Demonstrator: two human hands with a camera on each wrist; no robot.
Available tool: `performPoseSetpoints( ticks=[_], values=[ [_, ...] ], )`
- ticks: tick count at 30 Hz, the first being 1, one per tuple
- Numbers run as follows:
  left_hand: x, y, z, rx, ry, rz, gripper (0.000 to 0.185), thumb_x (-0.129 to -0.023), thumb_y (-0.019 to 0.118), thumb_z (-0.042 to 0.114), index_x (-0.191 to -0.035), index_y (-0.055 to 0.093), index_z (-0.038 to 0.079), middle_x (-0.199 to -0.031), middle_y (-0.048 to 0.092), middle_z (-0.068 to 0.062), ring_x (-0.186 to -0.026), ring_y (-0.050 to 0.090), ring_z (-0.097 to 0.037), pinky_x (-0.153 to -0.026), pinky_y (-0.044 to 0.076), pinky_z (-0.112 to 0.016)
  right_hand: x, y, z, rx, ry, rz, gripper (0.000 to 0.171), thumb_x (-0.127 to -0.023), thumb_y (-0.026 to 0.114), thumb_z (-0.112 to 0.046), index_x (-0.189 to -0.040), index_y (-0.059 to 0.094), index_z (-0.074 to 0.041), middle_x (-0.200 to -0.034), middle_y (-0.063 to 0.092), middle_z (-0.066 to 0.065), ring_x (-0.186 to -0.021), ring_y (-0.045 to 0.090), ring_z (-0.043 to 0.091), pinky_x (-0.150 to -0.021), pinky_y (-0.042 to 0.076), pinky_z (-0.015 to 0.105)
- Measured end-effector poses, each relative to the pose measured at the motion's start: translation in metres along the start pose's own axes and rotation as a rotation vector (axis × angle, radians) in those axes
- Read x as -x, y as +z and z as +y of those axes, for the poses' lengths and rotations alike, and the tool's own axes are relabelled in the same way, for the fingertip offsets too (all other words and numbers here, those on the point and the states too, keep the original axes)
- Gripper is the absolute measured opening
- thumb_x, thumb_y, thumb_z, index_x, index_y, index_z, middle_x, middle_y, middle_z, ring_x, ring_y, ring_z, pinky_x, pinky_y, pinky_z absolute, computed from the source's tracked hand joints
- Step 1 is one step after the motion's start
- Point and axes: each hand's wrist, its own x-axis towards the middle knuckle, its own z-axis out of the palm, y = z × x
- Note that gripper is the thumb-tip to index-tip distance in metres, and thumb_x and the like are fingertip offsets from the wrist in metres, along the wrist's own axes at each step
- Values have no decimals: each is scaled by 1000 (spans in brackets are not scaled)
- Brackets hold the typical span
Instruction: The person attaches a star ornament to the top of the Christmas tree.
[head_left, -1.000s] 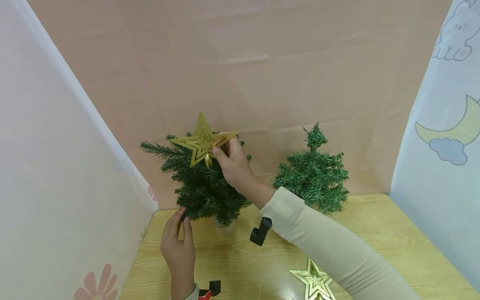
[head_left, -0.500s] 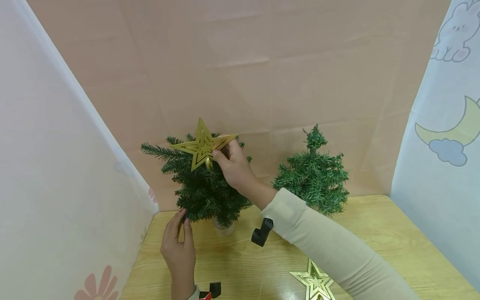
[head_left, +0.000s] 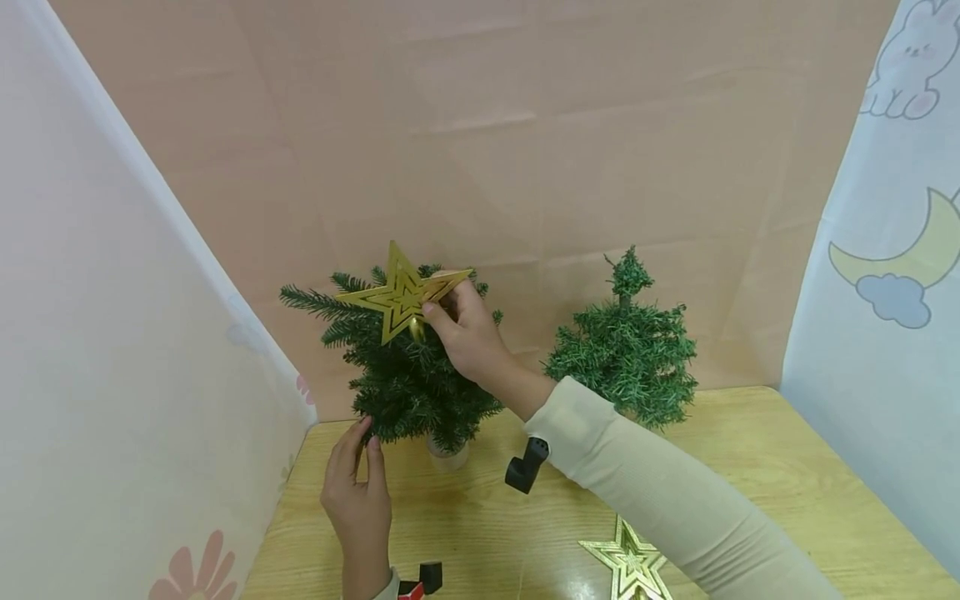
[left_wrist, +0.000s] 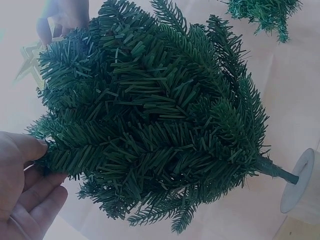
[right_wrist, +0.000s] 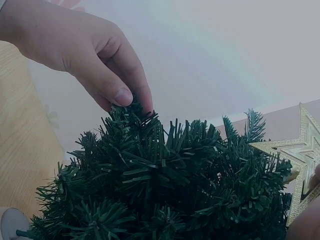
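Note:
A gold star tree topper (head_left: 402, 297) is pinched by my right hand (head_left: 474, 335) between thumb and fingers, at the top of the left Christmas tree (head_left: 420, 392). The topper's short gold socket hangs at the tree's upper branches; whether a branch tip is inside it I cannot tell. My left hand (head_left: 357, 492) is low at the tree's left side. In the right wrist view, thumb and fingers of the left hand (right_wrist: 95, 60) pinch the tip of a branch (right_wrist: 132, 117). The star (right_wrist: 300, 155) shows at that view's right edge.
A second, lighter green Christmas tree (head_left: 626, 358) stands to the right on the wooden table (head_left: 480, 517). Another gold star topper (head_left: 628, 562) lies near the front, partly behind my right sleeve. Cloth walls rise at the left, back and right.
My right hand has lowered the star slightly onto the left tree's top, and the star has tilted a little. My left hand keeps its place at the branch.

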Motion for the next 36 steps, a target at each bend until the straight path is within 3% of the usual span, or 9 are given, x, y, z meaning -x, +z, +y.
performPoseSetpoints(
  ticks=[8, 13, 21, 36],
  values=[
    [-1, 0, 0, 63, 6, -19, 31, -89, 58, 14, -119, 61, 20, -119, 56, 7, -109, 52, -12, -88, 44, -15, 3, 0, -18, 17, 30, 24, 22, -95, 47, -8, -115, 47, 1, -113, 54, 13, -105, 53, 21, -88, 47, 37],
    [-1, 0, -1, 49, 1, -27, 31, -89, 58, 16, -120, 61, 20, -119, 56, 9, -110, 52, -10, -87, 45, -17, 3, -1, -21, 6, 55, 35, 22, -94, 49, -9, -114, 49, 1, -112, 56, 12, -104, 54, 20, -89, 47, 37],
    [-1, 0, -4, 64, -1, -35, 31, -90, 57, 17, -120, 60, 21, -120, 55, 11, -111, 51, -9, -88, 45, -17, -7, -5, 6, -8, 57, 38, 24, -93, 52, -18, -115, 51, -8, -114, 57, 4, -106, 54, 13, -90, 46, 31],
    [-1, 0, -5, 41, 16, -23, 32, -89, 59, 14, -119, 61, 21, -119, 57, 7, -108, 53, -11, -87, 44, -14, -8, -7, 7, 20, 31, 1, 23, -92, 55, -17, -113, 56, -10, -109, 61, 2, -102, 56, 12, -88, 46, 30]
  ],
)
